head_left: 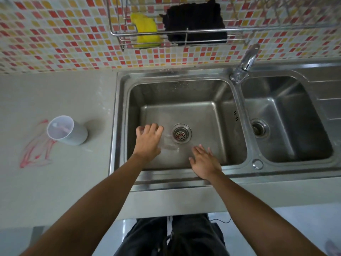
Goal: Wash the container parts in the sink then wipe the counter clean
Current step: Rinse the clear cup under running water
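- Mosaic tiles fill the top of the frame above a steel sink (184, 74); the grey counter (55, 182) at left carries red smears (36, 150) and a tipped white container (67, 130).
- Your left hand (148, 140), at centre frame, curls over a clear part (168, 144) beside the drain (181, 133); whether it truly grips, you cannot tell; your right hand (204, 163) hovers open and empty just below.
- Washing has barely begun, I judge; no water runs; next, reach the tap (243, 65) at upper right.
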{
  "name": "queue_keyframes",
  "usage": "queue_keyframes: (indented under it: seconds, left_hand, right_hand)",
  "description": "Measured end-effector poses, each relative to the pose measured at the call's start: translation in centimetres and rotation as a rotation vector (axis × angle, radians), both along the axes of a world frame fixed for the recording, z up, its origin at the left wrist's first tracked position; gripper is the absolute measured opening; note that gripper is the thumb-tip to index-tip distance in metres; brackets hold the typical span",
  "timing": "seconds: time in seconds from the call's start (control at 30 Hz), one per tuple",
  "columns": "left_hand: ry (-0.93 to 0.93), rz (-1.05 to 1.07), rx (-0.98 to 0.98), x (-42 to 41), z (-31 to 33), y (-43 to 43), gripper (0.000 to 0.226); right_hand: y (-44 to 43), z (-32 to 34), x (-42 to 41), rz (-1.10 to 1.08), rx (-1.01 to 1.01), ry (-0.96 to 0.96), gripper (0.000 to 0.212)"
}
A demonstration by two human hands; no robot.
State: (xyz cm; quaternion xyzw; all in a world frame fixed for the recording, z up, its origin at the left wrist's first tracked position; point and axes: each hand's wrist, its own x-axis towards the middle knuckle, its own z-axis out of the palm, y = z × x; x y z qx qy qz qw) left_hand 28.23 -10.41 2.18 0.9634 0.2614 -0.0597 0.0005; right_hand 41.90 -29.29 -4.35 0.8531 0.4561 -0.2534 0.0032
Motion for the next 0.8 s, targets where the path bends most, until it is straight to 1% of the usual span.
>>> queue_keyframes:
  seconds: [0.17, 0.33, 0.43, 0.57, 0.67, 0.73, 0.8]
  left_hand:
    - [0.028, -0.065, 0.105, -0.1, 0.1, 0.1, 0.064]
    - [0.096, -0.133, 0.176, 0.1, 0.7, 0.1, 0.068]
    - [0.131, -0.195, 0.247, 0.2, 1.0, 0.1, 0.066]
    - [0.165, -0.331, 0.334, 0.2, 1.2, 0.1, 0.064]
    - [0.202, -0.419, 0.384, 0.1, 1.2, 0.3, 0.067]
    - [0.167, -0.374, 0.385, -0.2, 1.6, 0.6, 0.072]
    - [0.068, -0.243, 0.301, -0.9, 1.8, 1.1, 0.073]
  right_hand:
    - [-0.1, -0.1, -0.1, -0.006, -0.002, -0.005, 0.059]
    - [-0.1, -0.1, -0.1, -0.009, -0.006, -0.006, 0.06]
    - [-0.1, -0.1, -0.1, -0.007, -0.005, -0.016, 0.06]
    - [-0.2, -0.1, -0.1, -0.005, -0.003, -0.018, 0.061]
    - [-0.1, -0.1, -0.1, -0.003, 0.0, -0.03, 0.061]
    - [-0.1, 0.1, -0.1, -0.014, 0.002, -0.022, 0.06]
    - [-0.2, 0.1, -0.3, -0.025, 0.006, -0.006, 0.06]
